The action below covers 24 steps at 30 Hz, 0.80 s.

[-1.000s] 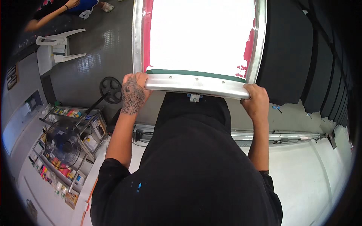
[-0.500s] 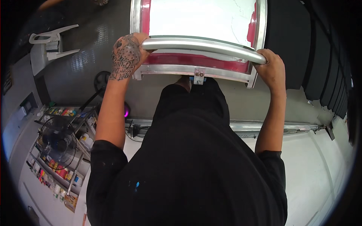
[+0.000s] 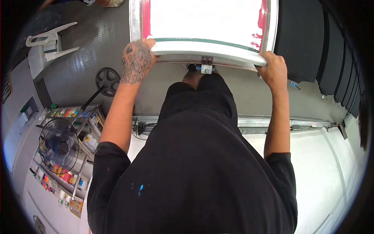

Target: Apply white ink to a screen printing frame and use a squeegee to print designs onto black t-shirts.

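Note:
A screen (image 3: 202, 19) with a white surface and red margins sits in an aluminium frame at the top of the view. Across its near end lies a long silver squeegee bar (image 3: 206, 51) with a dark green edge. My tattooed left hand (image 3: 136, 62) is closed round the bar's left end, and my right hand (image 3: 274, 70) grips the right end. Below the bar, a metal clamp (image 3: 206, 68) shows at the middle of the frame's near side, above my legs.
Dark panels (image 3: 298, 43) run along the right. At left are a white plastic chair (image 3: 48, 39), a black hand wheel (image 3: 106, 82), and a fan (image 3: 58, 146) by a shelf of bottles. Someone's foot (image 3: 115, 3) shows at top left. A metal rail (image 3: 272, 123) crosses behind me.
Both hands and the bar moved up the view from a second ago, the bar tilting to bare the frame's red near strip, then came slightly back down, covering that strip again.

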Each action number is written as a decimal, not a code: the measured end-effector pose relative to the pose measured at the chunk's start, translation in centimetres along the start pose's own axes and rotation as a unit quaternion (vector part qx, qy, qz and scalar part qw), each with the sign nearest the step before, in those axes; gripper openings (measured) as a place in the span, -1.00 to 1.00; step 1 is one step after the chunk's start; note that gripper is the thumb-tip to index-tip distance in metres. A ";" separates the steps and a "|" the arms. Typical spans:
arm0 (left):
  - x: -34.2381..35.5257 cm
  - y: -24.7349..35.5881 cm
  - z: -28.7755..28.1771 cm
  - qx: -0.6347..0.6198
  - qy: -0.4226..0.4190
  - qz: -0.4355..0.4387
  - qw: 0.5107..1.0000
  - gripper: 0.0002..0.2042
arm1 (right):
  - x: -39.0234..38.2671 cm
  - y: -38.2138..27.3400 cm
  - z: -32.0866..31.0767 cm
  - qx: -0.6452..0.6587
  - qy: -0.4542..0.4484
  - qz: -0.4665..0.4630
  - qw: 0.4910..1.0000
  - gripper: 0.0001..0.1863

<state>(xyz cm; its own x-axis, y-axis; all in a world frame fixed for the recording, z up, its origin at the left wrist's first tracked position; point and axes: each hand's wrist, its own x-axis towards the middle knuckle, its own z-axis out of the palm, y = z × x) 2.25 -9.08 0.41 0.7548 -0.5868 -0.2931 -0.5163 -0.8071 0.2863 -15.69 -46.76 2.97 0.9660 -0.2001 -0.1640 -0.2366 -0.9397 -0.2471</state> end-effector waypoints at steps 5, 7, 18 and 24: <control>-1.5 -0.9 2.3 0.015 0.131 0.067 0.989 -0.78 | -1.6 0.1 1.0 -0.027 0.017 -0.010 0.999 -0.63; -1.8 -1.1 2.9 -0.007 0.160 0.071 0.984 -0.81 | -1.5 0.0 1.0 -0.032 0.019 -0.012 0.999 -0.60; -3.5 -0.4 4.0 -0.011 0.153 0.052 0.987 -0.81 | -3.4 -0.3 3.6 0.006 0.081 0.007 0.997 -0.66; -3.6 -0.2 5.1 -0.029 0.204 0.061 0.977 -0.74 | -4.2 -0.2 5.6 -0.049 0.121 0.029 0.991 -0.78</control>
<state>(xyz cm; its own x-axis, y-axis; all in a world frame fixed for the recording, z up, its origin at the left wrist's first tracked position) -2.42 -7.15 -3.26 0.7934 -0.5946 0.1300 -0.5978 -0.7210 0.3504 -20.32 -44.19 -1.63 0.9504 -0.3050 0.0614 -0.2935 -0.9444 -0.1482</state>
